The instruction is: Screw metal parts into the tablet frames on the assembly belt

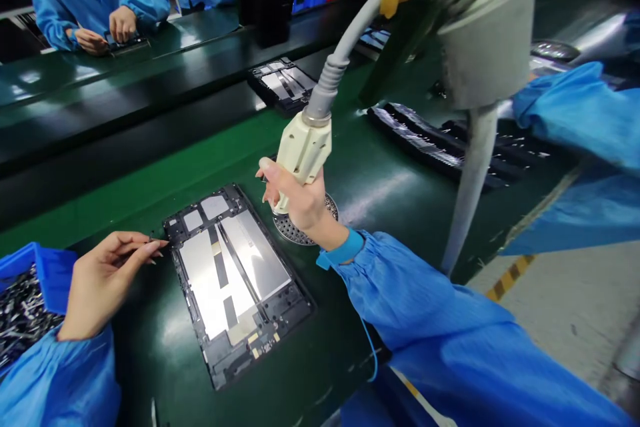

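The right hand (303, 200) has its grip wrapped around a cream, angular plastic handle (305, 147), fed by a smooth grey hose (357, 27). The left hand (103, 280) has thumb and fingers pinched together on a tiny dark bit (153, 237), too small to identify, just beside the tablet's upper left corner. The opened tablet (233, 303), a rectangle of silvery plates in a matte black frame, lies flat between the hands, with green worktop (160, 333) showing along its left and near edges. A round, perforated metal disc (295, 230) sits below the right hand, near the tablet's right edge. Left, a blue plastic bin (56, 280) holds jumbled glossy pieces; beyond, another opened device (287, 83) lies well apart.
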`<control>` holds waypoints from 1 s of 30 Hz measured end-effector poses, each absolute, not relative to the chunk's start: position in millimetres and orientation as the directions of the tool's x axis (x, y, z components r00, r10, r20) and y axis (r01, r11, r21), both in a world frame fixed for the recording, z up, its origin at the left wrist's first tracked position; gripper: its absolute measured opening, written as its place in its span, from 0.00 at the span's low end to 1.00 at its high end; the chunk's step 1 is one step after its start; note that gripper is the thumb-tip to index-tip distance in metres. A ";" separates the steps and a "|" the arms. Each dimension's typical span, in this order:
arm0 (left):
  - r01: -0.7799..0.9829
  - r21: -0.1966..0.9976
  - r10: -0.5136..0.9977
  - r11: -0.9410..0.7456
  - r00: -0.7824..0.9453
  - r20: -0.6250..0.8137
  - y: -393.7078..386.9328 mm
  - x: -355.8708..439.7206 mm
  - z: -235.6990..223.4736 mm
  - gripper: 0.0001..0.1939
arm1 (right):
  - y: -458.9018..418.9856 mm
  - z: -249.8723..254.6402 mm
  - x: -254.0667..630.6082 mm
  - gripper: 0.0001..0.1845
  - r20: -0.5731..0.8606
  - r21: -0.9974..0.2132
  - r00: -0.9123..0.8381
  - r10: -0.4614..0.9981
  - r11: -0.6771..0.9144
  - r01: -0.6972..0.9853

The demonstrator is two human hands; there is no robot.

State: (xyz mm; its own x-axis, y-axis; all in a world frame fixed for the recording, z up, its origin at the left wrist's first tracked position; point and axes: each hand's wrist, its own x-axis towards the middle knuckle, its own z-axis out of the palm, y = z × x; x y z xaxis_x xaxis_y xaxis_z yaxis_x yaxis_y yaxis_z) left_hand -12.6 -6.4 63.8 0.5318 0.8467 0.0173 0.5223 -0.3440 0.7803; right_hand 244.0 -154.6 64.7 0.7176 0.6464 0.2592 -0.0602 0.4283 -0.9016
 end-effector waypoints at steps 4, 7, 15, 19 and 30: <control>0.582 0.733 0.865 -0.352 0.501 0.017 -4.4 -14.1 62.2 0.27 | -155.3 64.7 241.6 0.20 0.282 -0.914 0.666 0.690 0.405 -0.033; 0.546 0.769 0.869 -0.333 0.494 0.025 -1.5 -8.0 60.2 0.26 | -155.2 62.6 236.9 0.18 0.334 -0.903 0.628 0.703 0.430 -0.002; 0.340 0.924 0.880 -0.178 0.474 -0.005 12.1 16.1 37.2 0.22 | -159.7 62.0 242.1 0.20 0.267 -0.864 0.774 0.575 0.498 -0.072; 0.372 0.912 0.886 -0.172 0.464 -0.023 10.9 14.2 28.3 0.17 | -169.6 70.2 239.7 0.18 0.311 -0.848 0.757 0.574 0.527 -0.051; 0.396 0.895 0.898 -0.206 0.439 0.012 7.6 17.9 19.4 0.05 | -170.6 60.7 235.1 0.22 0.308 -0.884 0.737 0.601 0.467 -0.012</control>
State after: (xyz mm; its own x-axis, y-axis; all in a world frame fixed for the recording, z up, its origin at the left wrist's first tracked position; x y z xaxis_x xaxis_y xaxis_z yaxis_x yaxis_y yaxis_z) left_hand 17.9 7.6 19.4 0.4390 0.8984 0.0123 0.3956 -0.2055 0.8951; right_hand 235.1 -170.6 60.7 0.7372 0.6015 0.3077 -0.0119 0.4669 -0.8842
